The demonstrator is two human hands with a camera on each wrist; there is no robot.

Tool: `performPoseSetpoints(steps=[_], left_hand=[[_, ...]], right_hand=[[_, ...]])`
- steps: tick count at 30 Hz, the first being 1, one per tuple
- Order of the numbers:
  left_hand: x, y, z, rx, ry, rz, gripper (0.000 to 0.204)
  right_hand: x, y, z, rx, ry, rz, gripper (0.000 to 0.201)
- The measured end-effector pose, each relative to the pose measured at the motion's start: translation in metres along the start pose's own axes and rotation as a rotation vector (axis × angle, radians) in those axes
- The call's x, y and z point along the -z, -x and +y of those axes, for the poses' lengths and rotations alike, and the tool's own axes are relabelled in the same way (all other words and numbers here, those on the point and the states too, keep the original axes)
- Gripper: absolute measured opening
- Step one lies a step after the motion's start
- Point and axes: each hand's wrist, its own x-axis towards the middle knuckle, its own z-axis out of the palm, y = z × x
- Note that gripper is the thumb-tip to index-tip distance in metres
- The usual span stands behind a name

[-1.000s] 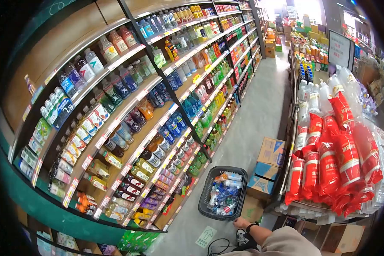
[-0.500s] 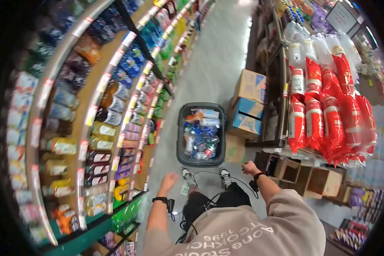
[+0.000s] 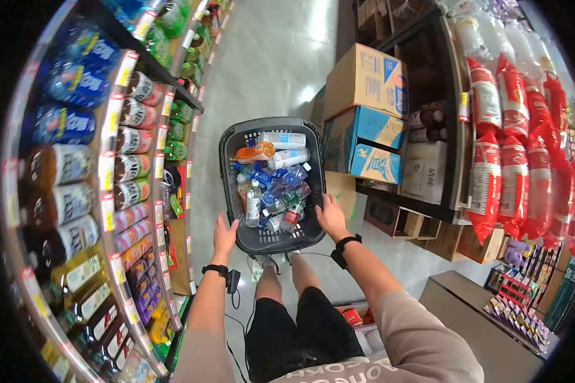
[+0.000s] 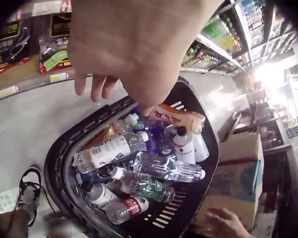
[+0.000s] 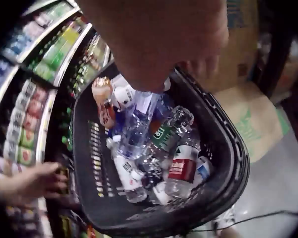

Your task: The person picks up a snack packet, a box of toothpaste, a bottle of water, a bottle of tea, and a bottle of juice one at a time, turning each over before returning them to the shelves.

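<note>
A black plastic shopping basket (image 3: pixel 229 185) is below me in the aisle, filled with several drink bottles. Among them are a clear bottle with a white label (image 3: pixel 253 203), an orange-wrapped bottle (image 3: pixel 255 152) and a bottle with a red label (image 5: pixel 183 168). Beside the basket's near left side is my left hand (image 3: pixel 225 236), its fingers extended and nothing in its grasp. My right hand (image 3: pixel 331 216) is at the right rim, thumb toward the basket and fingers loosely extended. Both wrist views show the hands close over the rim, fingers reaching down along its outer side.
Drink shelves (image 3: pixel 112 172) line the left. On the right are stacked cardboard boxes (image 3: pixel 364 80) and a rack with red-wrapped packs (image 3: pixel 485 172). Grey floor (image 3: pixel 262 64) runs ahead; thin cables (image 3: pixel 241 313) hang near my legs.
My view has tilted down and come closer to the basket. Both hands have moved forward from beside my legs to the basket's two sides.
</note>
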Motion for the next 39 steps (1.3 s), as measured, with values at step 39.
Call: performPoseSetpoints(steps=[39], left_hand=[[-0.019,-0.297,0.181,-0.188,-0.232,0.358,0.056]], right_hand=[[0.039,-0.284,-0.059,0.061,-0.055,0.433,0.085]])
